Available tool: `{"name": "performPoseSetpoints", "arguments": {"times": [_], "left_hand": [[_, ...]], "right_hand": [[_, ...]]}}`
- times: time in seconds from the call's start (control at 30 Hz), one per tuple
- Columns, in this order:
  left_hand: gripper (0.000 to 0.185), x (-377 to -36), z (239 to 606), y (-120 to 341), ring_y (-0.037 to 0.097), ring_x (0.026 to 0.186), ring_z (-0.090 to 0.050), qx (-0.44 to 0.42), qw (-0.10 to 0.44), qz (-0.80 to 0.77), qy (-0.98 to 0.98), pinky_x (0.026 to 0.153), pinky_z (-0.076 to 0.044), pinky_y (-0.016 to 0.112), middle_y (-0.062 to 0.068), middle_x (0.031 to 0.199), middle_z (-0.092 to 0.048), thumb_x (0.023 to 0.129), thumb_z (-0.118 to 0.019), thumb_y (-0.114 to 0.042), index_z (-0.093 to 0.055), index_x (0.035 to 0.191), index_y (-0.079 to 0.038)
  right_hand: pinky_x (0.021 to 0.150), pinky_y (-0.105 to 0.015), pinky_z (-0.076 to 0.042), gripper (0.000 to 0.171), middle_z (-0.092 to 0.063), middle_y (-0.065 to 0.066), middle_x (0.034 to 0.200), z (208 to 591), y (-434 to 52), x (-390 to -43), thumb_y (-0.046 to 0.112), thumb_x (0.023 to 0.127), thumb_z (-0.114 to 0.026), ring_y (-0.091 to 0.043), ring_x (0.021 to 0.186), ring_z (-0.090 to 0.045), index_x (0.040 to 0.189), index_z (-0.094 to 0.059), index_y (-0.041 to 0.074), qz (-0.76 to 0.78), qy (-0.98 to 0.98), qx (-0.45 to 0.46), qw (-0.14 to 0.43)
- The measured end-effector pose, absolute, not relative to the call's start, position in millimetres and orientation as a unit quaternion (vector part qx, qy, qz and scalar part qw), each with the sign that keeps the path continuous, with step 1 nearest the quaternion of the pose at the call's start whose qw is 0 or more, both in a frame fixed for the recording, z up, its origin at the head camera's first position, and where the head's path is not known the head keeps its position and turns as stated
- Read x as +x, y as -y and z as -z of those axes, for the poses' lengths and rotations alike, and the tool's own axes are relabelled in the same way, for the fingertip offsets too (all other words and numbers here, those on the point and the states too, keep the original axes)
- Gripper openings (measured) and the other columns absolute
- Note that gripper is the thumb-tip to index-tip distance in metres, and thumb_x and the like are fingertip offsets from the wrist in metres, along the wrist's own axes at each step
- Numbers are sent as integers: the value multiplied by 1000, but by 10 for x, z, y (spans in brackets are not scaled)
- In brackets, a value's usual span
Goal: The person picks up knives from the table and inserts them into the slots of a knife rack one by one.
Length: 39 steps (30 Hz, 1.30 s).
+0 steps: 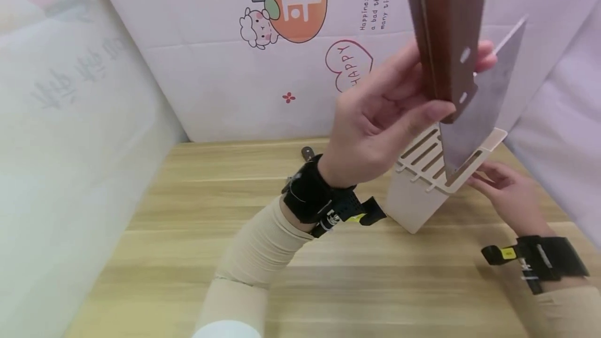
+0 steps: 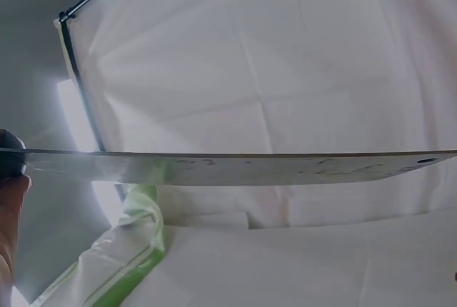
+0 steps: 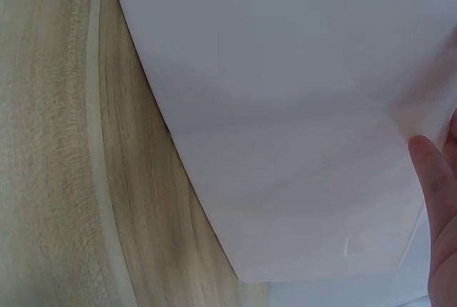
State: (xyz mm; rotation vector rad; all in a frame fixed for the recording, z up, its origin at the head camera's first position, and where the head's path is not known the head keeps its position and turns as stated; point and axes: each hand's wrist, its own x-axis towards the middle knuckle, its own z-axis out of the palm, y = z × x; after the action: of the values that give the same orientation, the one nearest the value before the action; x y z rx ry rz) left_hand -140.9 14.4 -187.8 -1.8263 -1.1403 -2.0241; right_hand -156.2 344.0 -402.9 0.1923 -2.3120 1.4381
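Note:
My left hand (image 1: 375, 124) pinches the brown riveted handle of a cleaver (image 1: 483, 103) and holds it high at the upper right. The wide metal blade slants down, its lower corner at an outer slot of a cream knife holder (image 1: 408, 207). In the left wrist view, the blade (image 2: 235, 169) appears nearly edge-on, with the left hand (image 2: 8, 228) at the far left. My right hand (image 1: 512, 197) grips the holder's right side. The right wrist view shows that hand's thumb (image 3: 432, 171) against the holder's smooth wall (image 3: 271, 136).
A small dark handle (image 1: 307, 153) lies on the wooden table (image 1: 211, 213) near the back, partly hidden behind the left wrist. Printed white cloth (image 1: 211, 82) hangs behind the table, with more cloth at both sides. Several parallel slots run across the holder's top.

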Motion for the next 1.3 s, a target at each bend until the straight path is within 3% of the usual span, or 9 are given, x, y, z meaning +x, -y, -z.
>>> {"name": "performPoseSetpoints", "arguments": {"times": [0.33,0.47,0.7,0.83,1.0,1.1,1.3], "left_hand": [[65,-1524,2104,-325,46,131,-53,-619,81,651,431,113,-42,44,49,132,-46,83,-54,35,-15,135,38],[64,-1555,2139,-336,47,131,-52,-624,83,646,432,113,-43,44,50,133,-44,84,-54,35,-16,135,38],[64,-1604,2233,-447,43,134,-51,-598,39,645,474,112,-44,37,46,139,-42,86,-54,32,-17,139,34],[62,-1674,2390,-582,48,130,-52,-551,11,691,468,109,-46,37,45,137,-44,87,-53,33,-25,142,30],[59,-1774,2640,-790,41,125,-59,-478,-47,739,473,103,-52,33,41,136,-50,87,-56,31,-39,143,23],[56,-1814,2766,-908,30,122,-64,-443,-80,741,497,100,-53,29,37,136,-54,89,-59,26,-45,143,18],[53,-1855,3021,-992,10,117,-66,-435,-76,692,571,95,-53,20,30,133,-61,90,-67,18,-52,141,12]], "right_hand": [[80,-9,-52,43,-72,22,108,4031,-3406,-1637,-22,85,-69,7,97,-68,118,-75,5,-536,806,104,228],[80,-9,-52,43,-73,20,109,4017,-3393,-1665,-23,85,-69,6,97,-68,119,-75,4,-542,804,102,224],[80,-8,-52,41,-72,23,107,4013,-3412,-1660,-21,86,-69,8,97,-67,120,-73,1,-532,811,96,223],[80,-8,-51,39,-71,25,107,4031,-3419,-1644,-16,88,-72,9,97,-66,120,-75,7,-531,815,86,216],[80,-7,-51,40,-71,25,107,4059,-3427,-1615,-13,89,-72,10,96,-66,121,-75,11,-534,816,80,207],[80,-8,-51,42,-71,25,108,4072,-3433,-1605,-13,90,-71,10,96,-66,123,-74,12,-541,813,75,205],[80,-8,-51,42,-70,26,109,4074,-3441,-1590,-12,90,-71,11,97,-65,125,-73,11,-537,814,70,209]]}}
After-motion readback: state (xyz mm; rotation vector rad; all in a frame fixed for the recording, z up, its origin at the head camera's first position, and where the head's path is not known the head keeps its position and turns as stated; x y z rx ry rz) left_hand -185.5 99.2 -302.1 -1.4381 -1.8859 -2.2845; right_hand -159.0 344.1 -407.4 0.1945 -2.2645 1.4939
